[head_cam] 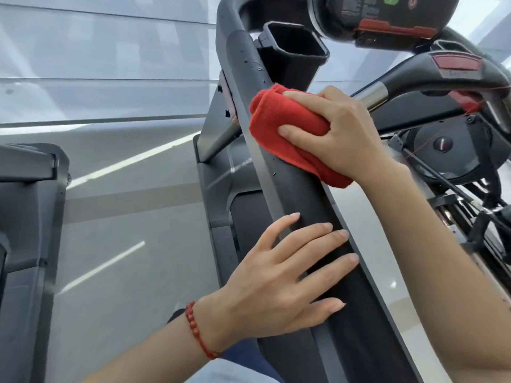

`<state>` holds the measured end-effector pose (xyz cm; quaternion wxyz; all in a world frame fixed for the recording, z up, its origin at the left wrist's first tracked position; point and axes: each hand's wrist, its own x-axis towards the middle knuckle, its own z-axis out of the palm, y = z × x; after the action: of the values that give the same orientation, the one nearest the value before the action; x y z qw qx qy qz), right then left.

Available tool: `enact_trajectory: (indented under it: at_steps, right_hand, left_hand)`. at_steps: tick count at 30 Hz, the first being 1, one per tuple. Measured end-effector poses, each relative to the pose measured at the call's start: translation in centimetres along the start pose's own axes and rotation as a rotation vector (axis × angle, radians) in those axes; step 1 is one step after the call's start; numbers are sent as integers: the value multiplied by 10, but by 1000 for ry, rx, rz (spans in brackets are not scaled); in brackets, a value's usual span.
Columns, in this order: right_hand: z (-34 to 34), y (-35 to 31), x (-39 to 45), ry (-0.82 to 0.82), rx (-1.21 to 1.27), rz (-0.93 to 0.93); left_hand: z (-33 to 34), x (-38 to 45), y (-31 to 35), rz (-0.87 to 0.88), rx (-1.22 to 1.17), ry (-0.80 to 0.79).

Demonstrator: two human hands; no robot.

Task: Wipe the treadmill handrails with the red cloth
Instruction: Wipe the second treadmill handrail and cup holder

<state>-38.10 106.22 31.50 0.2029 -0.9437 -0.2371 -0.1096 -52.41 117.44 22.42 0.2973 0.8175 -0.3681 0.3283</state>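
A wide black treadmill handrail [301, 194] runs from the bottom right up to the console at the top. My right hand [337, 131] presses a bunched red cloth [279, 117] flat against the middle of this rail. Lower down, my left hand [287, 275] rests on the same rail with its fingers spread and nothing in it; a red bead bracelet is on that wrist. Small water drops [253, 62] dot the rail above the cloth.
A black cup holder [293, 48] sits beside the rail's upper end, under the console [387, 17]. A chrome-and-black front grip [414, 81] crosses behind my right hand. Another treadmill's dark frame [27, 217] stands at the left, across a grey floor.
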Motion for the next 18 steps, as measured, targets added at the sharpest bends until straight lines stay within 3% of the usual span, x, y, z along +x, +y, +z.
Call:
enact_trajectory:
  at_steps: [10, 18]
  right_hand:
    - [-2, -1, 6, -19, 0, -8]
    - [11, -4, 42, 15, -87, 8]
  left_hand:
    - [-7, 13, -65, -91, 14, -21]
    - [-1, 11, -74, -66, -34, -3]
